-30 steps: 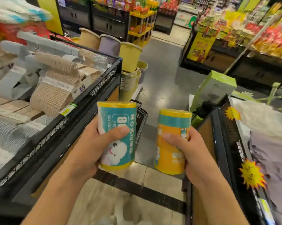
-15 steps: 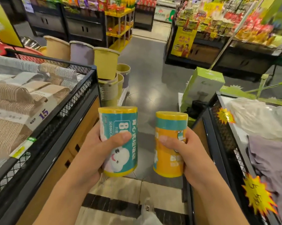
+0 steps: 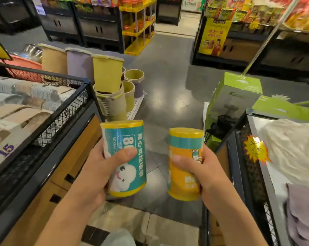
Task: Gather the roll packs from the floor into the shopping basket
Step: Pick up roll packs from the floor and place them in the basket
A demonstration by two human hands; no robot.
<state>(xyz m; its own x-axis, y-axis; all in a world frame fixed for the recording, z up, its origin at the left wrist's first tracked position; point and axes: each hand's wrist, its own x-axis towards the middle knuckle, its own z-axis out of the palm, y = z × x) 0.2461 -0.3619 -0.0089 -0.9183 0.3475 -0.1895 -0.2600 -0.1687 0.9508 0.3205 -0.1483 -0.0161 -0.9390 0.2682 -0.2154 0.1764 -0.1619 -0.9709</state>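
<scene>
My left hand (image 3: 98,173) grips a teal roll pack (image 3: 127,150) with yellow ends and a white cartoon animal, held upright at chest height. My right hand (image 3: 205,167) grips an orange-and-teal roll pack (image 3: 183,176) with yellow ends, also upright, a little to the right of the first. The two packs are apart, over the grey floor of a shop aisle. No shopping basket shows in this view.
A black wire bin (image 3: 64,110) of folded goods stands on my left, another display bin (image 3: 239,157) with cloth on my right. Stacked plastic buckets (image 3: 107,80) and a green box (image 3: 235,96) flank the aisle ahead. Shelves line the far end.
The view has moved forward along the aisle; the left bin has slid back past me. A black basket seen behind the left pack a second ago is out of sight. Both hands still hold their packs.
</scene>
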